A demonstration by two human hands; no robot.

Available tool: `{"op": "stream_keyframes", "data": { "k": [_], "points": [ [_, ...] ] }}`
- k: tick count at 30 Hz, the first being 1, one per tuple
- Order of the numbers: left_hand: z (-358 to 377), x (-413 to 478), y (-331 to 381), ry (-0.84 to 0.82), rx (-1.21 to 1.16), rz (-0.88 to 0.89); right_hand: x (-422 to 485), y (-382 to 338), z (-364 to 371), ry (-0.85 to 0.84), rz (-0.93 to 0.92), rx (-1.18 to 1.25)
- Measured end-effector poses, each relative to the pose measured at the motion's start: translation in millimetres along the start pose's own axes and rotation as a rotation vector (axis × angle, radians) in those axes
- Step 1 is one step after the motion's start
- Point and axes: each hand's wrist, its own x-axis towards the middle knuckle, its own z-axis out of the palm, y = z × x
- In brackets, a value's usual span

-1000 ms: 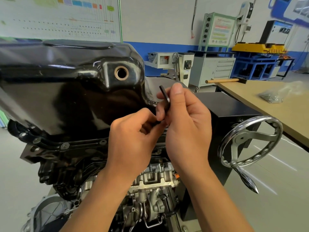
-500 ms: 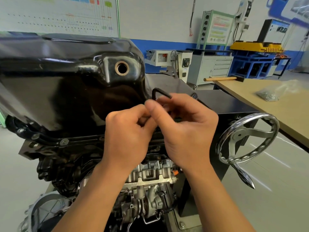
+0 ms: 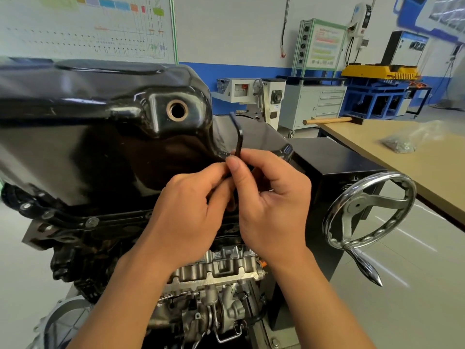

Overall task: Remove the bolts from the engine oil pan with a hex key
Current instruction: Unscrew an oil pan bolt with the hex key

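In front of the person, at the near side of the black oil pan (image 3: 88, 137), both hands meet around a dark hex key (image 3: 239, 138). The left hand (image 3: 186, 217) has its fingers curled, and its thumb and forefinger pinch the lower part of the key. The right hand (image 3: 274, 205) grips the key just beside them, thumb pressed against the shaft and the other fingers bent behind it. The key stands almost upright out of the fingers, and its short bent end points up and to the left, in front of the pan's sloping right wall. Its lower end is hidden behind the fingers, so I cannot tell whether it sits in a bolt.

The pan sits upturned on top of the engine (image 3: 221, 270). A round drain hole (image 3: 177, 110) shows in its side. Along the pan's lower edge, left of the hands, several bolts (image 3: 91, 222) are in their places on the flange.

To the right, a shiny handwheel (image 3: 370, 212) is mounted on a black box (image 3: 334, 167). Further right is a wooden table (image 3: 427, 172) with a clear plastic bag (image 3: 402, 142) lying on it and a wooden handle (image 3: 327, 120) at its far end.
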Motion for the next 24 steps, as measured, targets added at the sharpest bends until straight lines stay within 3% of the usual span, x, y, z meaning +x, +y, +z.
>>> {"op": "stream_keyframes", "data": {
  "k": [5, 13, 20, 24],
  "points": [
    [4, 0, 0, 0.118, 0.008, 0.018, 4, 1, -6, -0.146, -0.013, 0.008],
    [12, 4, 4, 0.322, 0.019, 0.020, 11, -5, -12, -0.101, 0.022, 0.084],
    [-3, 3, 11, -0.001, -0.039, 0.002, 18, -5, -24, -0.304, 0.076, 0.058],
    [-7, 4, 13, 0.064, -0.027, 0.018, 21, -8, -27, -0.411, 0.046, -0.027]
  ]
}}
